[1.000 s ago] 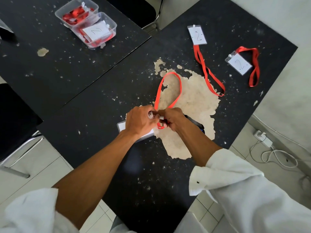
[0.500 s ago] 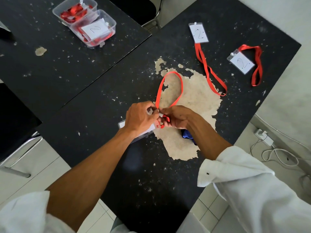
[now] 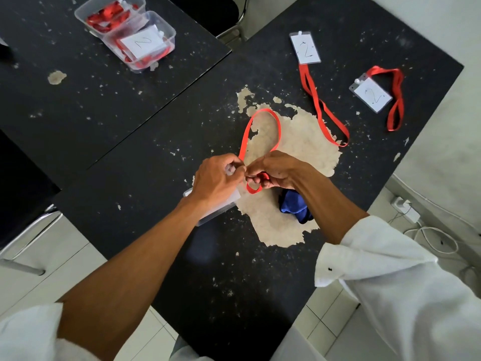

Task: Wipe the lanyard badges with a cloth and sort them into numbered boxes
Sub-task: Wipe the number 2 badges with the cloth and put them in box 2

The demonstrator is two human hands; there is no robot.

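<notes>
My left hand (image 3: 217,179) grips a clear badge holder (image 3: 221,208) at its clip end, the card mostly hidden under the hand. My right hand (image 3: 276,171) pinches the red lanyard strap (image 3: 260,126) beside it, a small loop wound around its fingers and a larger loop lying on the table beyond. A blue cloth (image 3: 294,207) lies crumpled under my right wrist. Two more badges marked 2 lie far right: one (image 3: 305,49) with a long strap, another (image 3: 371,94) near the table edge.
Two clear plastic boxes stand at the back left on a second black table: the nearer box (image 3: 166,32) holds a card marked 2 and red straps, the farther box (image 3: 86,11) holds red straps. The black tabletop (image 3: 156,165) has a large worn beige patch. Cables lie on the floor right.
My hands have stayed together at the badge clip. My right hand wound the strap into a small loop around its fingers, and my right forearm shifted, uncovering the blue cloth.
</notes>
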